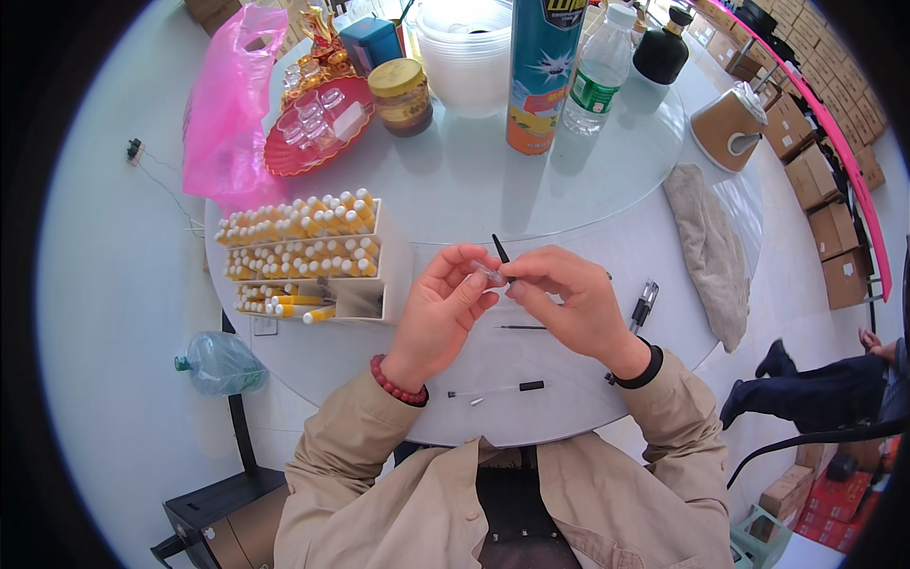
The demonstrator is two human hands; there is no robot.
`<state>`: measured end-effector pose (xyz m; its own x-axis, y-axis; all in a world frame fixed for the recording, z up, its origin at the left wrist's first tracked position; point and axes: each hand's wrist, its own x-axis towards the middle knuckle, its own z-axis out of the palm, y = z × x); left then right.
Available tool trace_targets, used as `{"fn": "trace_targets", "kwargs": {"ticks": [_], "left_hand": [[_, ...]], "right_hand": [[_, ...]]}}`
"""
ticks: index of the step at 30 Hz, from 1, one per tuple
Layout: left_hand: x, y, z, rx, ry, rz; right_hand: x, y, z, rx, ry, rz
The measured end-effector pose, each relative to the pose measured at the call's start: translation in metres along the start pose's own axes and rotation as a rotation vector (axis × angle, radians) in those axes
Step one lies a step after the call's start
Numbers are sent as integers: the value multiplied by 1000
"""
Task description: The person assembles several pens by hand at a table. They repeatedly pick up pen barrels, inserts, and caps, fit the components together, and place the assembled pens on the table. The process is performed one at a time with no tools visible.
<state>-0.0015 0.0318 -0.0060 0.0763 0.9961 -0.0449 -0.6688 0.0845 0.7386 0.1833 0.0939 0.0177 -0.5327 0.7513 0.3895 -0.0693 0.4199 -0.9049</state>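
Above the white table's near middle, my left hand (444, 302) pinches a small clear plastic piece (489, 272) between thumb and fingers. Close beside it, my right hand (572, 296) grips a thin black pointed pen part (500, 248), its tip sticking up between the two hands. Fingers partly cover both pieces, so whether they are joined cannot be told. Below my hands lies a dark pen refill (520, 327). Nearer to me is a clear pen barrel (500, 389) with a black end, and a small pale tip (477, 401) next to it. A gel pen (645, 305) rests right of my right hand.
At left stands a white tiered rack (393, 256) filled with yellow, white-capped tubes. Behind are a pink bag (227, 114), a red tray (275, 156) of small glasses, a jar (400, 98), a spray can (543, 76) and a water bottle (599, 71). A grey cloth (706, 256) lies right.
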Motion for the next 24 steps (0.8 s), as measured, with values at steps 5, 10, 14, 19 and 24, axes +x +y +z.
{"fn": "trace_targets", "kwargs": {"ticks": [5, 10, 14, 19, 24], "left_hand": [[0, -5, 2, 63, 1, 59], [0, -9, 5, 163, 21, 156], [-1, -9, 6, 289, 4, 245], [-2, -8, 8, 445, -37, 308], [-2, -8, 11, 472, -54, 313]], "right_hand": [[-1, 1, -4, -3, -59, 60], [-1, 0, -3, -26, -32, 46], [-1, -3, -3, -48, -4, 117], [0, -8, -7, -28, -44, 204], [1, -8, -10, -17, -118, 225]]}}
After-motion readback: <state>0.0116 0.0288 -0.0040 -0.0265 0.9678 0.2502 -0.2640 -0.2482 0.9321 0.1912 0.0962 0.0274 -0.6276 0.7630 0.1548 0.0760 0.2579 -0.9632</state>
